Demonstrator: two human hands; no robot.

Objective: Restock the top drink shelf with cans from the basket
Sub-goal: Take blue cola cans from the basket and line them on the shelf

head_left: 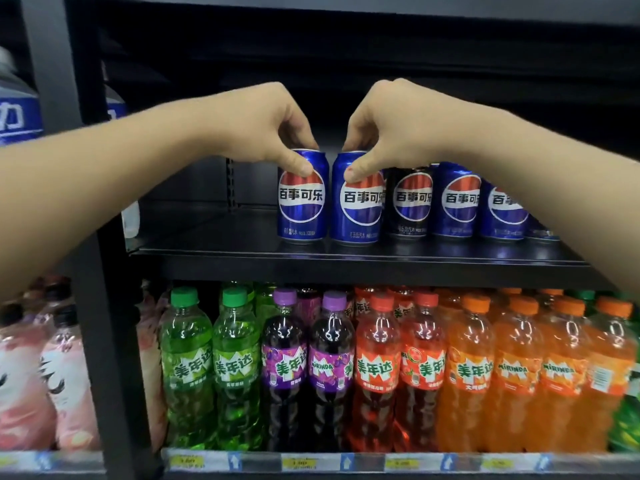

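Two blue Pepsi cans stand upright side by side on the black top shelf [214,252]. My left hand [263,124] grips the left can [302,206] from above, thumb on its front. My right hand [388,126] grips the right can [358,209] the same way. A row of more cans continues to the right: a black Pepsi can [410,204], then blue Pepsi cans [457,202]; my right forearm hides the farthest ones. The basket is out of view.
Left of the held cans the top shelf is bare up to a black upright post [104,306]. Below, a shelf holds green, purple, red and orange Mirinda bottles [332,368]. Pink bottles [65,375] and blue-labelled bottles [17,109] fill the neighbouring bay.
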